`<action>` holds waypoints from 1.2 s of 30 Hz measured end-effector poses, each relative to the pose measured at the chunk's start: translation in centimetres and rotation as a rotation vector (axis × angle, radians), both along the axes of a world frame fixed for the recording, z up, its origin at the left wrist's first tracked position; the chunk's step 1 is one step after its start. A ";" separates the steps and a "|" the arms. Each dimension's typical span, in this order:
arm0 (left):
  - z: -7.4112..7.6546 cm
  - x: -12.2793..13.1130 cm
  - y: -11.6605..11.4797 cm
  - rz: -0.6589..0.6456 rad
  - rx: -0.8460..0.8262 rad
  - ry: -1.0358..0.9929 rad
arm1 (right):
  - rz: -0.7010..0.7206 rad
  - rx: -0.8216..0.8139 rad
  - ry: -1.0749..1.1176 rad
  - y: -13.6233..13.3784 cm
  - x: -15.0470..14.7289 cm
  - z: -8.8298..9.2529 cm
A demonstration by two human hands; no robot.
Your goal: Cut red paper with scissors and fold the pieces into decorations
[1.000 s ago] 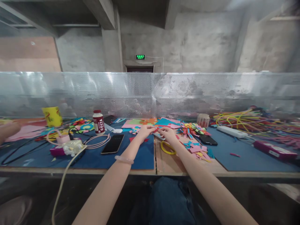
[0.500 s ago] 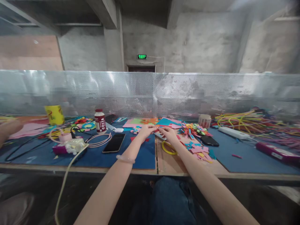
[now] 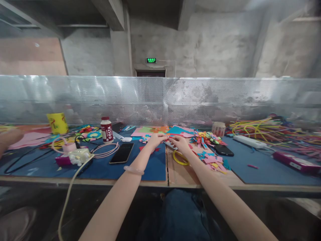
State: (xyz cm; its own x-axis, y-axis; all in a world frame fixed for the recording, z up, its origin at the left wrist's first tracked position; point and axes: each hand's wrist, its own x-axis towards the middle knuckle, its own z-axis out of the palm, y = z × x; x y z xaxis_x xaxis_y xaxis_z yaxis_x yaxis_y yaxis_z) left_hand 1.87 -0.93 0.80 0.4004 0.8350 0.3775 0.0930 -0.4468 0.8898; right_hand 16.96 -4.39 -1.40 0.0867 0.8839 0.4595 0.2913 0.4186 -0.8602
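Left hand (image 3: 155, 140) and right hand (image 3: 181, 143) meet above the middle of the surface (image 3: 173, 175), fingers pinched shut on a small paper piece (image 3: 168, 136); uneven pulling could tear it, and a slack pinch could drop it among the paper scraps (image 3: 212, 160)

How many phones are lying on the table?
2. The left phone lies on the blue mat beside the pink cable. The right phone lies next to the paper scraps. Others may be hidden under the clutter.
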 end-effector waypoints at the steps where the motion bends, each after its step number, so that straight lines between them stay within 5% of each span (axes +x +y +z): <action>1: 0.1 0.0 -0.1 -0.007 -0.009 0.000 | 0.009 0.003 0.002 0.0 0.0 0.0; 36: 0.1 0.1 -0.6 -0.045 -0.034 0.041 | 0.052 -0.004 0.084 0.1 0.3 -0.1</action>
State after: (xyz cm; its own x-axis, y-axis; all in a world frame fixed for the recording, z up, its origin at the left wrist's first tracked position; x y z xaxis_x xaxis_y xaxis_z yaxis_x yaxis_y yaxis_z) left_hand 1.98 -1.53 0.95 0.4519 0.8280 0.3319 0.1100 -0.4210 0.9004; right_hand 17.31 -4.33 -1.45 0.0790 0.8900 0.4490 0.1956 0.4278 -0.8824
